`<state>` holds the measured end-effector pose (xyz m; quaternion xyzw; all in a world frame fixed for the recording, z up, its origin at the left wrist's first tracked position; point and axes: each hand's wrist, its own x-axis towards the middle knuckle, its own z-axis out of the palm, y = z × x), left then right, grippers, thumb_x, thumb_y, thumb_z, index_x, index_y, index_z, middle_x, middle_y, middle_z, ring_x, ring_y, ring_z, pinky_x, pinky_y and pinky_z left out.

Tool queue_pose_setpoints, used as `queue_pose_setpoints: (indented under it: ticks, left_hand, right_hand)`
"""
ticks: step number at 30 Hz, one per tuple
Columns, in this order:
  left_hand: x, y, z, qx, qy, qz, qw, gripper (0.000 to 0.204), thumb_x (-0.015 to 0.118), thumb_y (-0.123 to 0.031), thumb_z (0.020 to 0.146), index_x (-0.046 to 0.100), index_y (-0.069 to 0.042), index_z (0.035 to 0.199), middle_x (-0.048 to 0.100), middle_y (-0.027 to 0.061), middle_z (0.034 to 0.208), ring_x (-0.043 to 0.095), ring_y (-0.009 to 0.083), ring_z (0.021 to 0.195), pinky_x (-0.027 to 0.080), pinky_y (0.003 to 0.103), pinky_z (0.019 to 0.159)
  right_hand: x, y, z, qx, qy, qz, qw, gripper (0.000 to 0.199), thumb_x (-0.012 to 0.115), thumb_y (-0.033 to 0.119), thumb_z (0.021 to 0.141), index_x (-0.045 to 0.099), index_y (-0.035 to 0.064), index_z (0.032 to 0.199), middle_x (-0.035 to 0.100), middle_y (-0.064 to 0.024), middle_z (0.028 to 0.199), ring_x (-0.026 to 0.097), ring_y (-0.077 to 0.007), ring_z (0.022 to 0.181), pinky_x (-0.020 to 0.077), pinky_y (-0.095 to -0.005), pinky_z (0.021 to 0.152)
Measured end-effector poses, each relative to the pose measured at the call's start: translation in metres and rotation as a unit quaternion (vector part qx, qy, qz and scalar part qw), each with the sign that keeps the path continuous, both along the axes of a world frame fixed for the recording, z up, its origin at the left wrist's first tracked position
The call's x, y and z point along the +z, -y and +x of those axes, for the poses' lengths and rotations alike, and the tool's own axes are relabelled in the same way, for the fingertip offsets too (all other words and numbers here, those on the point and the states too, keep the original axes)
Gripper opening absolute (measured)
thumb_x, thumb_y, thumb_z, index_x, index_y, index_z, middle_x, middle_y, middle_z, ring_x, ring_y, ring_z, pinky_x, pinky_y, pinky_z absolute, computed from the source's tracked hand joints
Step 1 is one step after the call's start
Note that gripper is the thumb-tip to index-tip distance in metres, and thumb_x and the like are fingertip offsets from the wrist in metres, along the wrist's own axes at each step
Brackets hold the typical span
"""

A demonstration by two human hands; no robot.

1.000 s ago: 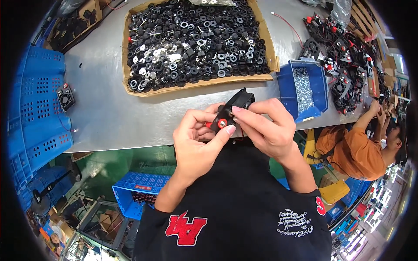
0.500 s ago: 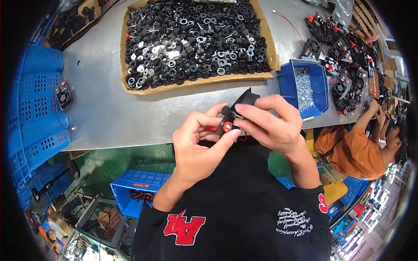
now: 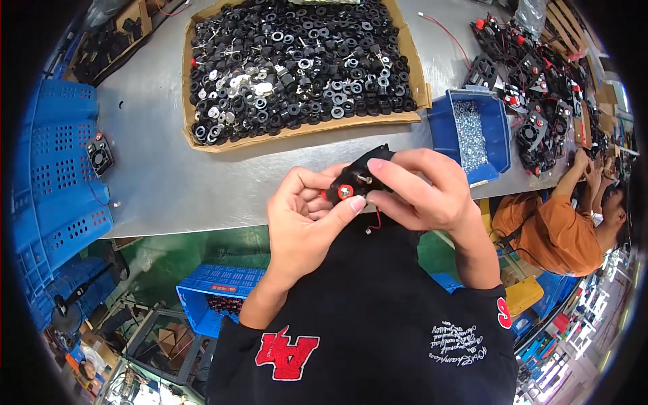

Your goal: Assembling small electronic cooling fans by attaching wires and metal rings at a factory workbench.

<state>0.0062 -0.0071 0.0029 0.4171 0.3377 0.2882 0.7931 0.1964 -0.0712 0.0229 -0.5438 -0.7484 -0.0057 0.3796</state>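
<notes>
Both of my hands are closed around one small black fan housing (image 3: 358, 179), held up close to my chest just off the near edge of the grey table (image 3: 169, 182). My left hand (image 3: 304, 216) cups it from below, thumb pressed beside the round red label on its hub, fingers curled under. My right hand (image 3: 422, 192) grips it from the other side, fingers wrapped over the top and the forefinger laid across its face. A thin red wire (image 3: 374, 223) hangs from the housing between my wrists. Beyond my hands lies a flat cardboard tray (image 3: 413, 74) heaped with black round parts and some silver ones. Just past my right hand stands a blue bin (image 3: 442, 131) of small silver screws, and further right a pile of black fans (image 3: 533, 88) with red labels. Well off to my left sits a blue crate (image 3: 57, 175) with a single fan on it.
</notes>
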Motion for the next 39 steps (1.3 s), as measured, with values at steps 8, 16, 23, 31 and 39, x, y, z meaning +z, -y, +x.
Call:
queue_pose_setpoints:
  ticks: [8,16,23,31,39]
  left_hand:
    - [-0.002,-0.006,-0.002,-0.008,-0.022,-0.033,0.999,0.028,0.071,0.004,0.081,0.05,0.003,0.099,0.065,0.0194,0.108,0.065,0.0119,0.085,0.055,0.023,0.071]
    - [-0.005,-0.006,-0.004,0.001,0.0,-0.026,1.0,0.028,0.071,0.003,0.082,0.051,0.004,0.101,0.067,0.0147,0.098,0.065,0.0103,0.08,0.055,0.023,0.067]
    - [-0.004,-0.004,-0.004,-0.002,0.006,-0.029,1.0,0.028,0.07,0.004,0.082,0.05,0.003,0.1,0.066,0.0171,0.103,0.065,0.0108,0.084,0.055,0.023,0.07]
    - [-0.006,-0.001,-0.005,0.005,-0.003,-0.024,1.0,0.027,0.071,0.001,0.082,0.051,0.0,0.1,0.066,0.0113,0.098,0.065,0.01,0.082,0.055,0.022,0.065]
    - [-0.004,0.0,-0.006,0.001,-0.008,-0.021,1.0,0.027,0.07,0.002,0.082,0.05,0.0,0.1,0.066,0.0125,0.101,0.065,0.0107,0.083,0.055,0.021,0.066]
  right_hand:
    - [-0.004,0.004,0.001,0.008,0.05,-0.043,0.998,0.04,0.078,0.007,0.067,0.068,0.0048,0.106,0.061,-0.0075,0.085,0.06,-0.0181,0.063,0.049,-0.0275,0.052]
    - [-0.004,-0.003,0.002,0.026,0.058,-0.021,0.998,0.04,0.074,0.004,0.068,0.069,0.0086,0.108,0.061,-0.0081,0.089,0.06,-0.0183,0.064,0.0498,-0.0264,0.052]
    - [-0.002,-0.002,-0.002,0.015,0.049,-0.041,0.998,0.041,0.073,0.005,0.068,0.068,0.0055,0.108,0.062,-0.0103,0.094,0.061,-0.0189,0.065,0.0504,-0.0279,0.053]
    - [-0.002,-0.002,-0.002,0.05,0.058,-0.026,0.997,0.036,0.073,0.005,0.069,0.069,0.003,0.105,0.063,-0.011,0.094,0.062,-0.0204,0.067,0.0515,-0.0295,0.053]
    - [-0.008,0.001,-0.002,0.064,0.057,-0.02,0.996,0.037,0.073,0.004,0.069,0.068,0.0029,0.106,0.062,-0.0116,0.094,0.062,-0.0194,0.068,0.0514,-0.0281,0.054]
